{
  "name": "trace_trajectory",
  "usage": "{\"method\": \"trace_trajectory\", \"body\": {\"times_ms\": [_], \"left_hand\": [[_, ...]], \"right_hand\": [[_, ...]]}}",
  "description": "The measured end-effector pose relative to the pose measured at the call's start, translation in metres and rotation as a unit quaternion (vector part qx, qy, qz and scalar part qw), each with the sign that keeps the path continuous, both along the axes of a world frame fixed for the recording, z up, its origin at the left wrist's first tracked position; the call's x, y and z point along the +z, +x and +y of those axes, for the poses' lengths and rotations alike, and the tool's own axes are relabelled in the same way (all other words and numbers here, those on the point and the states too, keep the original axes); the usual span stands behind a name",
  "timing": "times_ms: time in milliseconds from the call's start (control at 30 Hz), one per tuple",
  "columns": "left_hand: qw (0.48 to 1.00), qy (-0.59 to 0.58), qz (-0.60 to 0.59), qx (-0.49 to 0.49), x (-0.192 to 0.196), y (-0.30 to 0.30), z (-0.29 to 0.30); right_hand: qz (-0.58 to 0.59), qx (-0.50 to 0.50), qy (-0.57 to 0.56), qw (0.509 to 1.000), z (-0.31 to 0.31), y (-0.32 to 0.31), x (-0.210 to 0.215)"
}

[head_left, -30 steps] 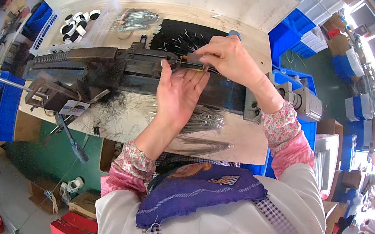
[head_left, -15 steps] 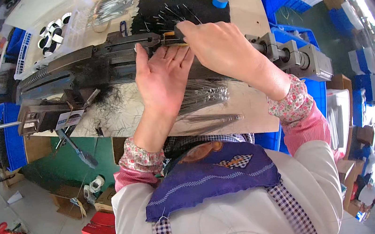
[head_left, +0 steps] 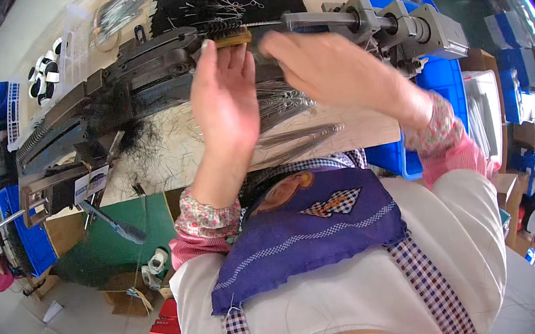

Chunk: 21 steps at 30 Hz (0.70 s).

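Observation:
A long dark metal machine (head_left: 161,76) runs across the bench in front of me. On it sits a small brass-yellow block (head_left: 234,39) with a row of black bristles (head_left: 224,27) along its far side. A thin rod (head_left: 265,24) stretches from there to the machine's right-hand spindle (head_left: 322,19). My left hand (head_left: 226,98) is palm up, its fingers straight and their tips at the near edge of the block. To the right of the block hovers my right hand (head_left: 325,65), apart from it; its fingers are smeared by motion. Loose metal wires (head_left: 280,106) lie below my hands.
Behind the machine, several looped wire pieces (head_left: 226,3) lie on a black cloth (head_left: 172,7). A clear tray holds black-and-white rolls (head_left: 46,78) at the far left. A clamp fixture (head_left: 58,191) juts from the left edge. A blue crate (head_left: 443,86) stands at the right.
My right hand has drawn back to the right and away from the block, uncovering it, the bristles and the rod. My left hand stays at the block. The whole view has shifted slightly.

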<state>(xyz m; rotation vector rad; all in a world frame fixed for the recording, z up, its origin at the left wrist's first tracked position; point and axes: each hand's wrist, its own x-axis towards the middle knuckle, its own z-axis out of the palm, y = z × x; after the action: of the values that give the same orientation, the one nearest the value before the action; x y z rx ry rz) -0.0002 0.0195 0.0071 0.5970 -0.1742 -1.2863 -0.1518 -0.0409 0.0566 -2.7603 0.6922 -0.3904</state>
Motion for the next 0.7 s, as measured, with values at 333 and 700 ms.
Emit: {"method": "trace_trajectory", "body": {"times_ms": [333, 700], "left_hand": [[0.995, 0.045, 0.04, -0.084, -0.002, -0.036, 0.038], [0.211, 0.644, -0.712, 0.182, -0.062, 0.236, 0.294]], "right_hand": [[0.083, 0.097, -0.04, 0.991, 0.004, -0.04, -0.082], [-0.047, 0.047, 0.212, 0.975, 0.0, -0.056, -0.053]]}}
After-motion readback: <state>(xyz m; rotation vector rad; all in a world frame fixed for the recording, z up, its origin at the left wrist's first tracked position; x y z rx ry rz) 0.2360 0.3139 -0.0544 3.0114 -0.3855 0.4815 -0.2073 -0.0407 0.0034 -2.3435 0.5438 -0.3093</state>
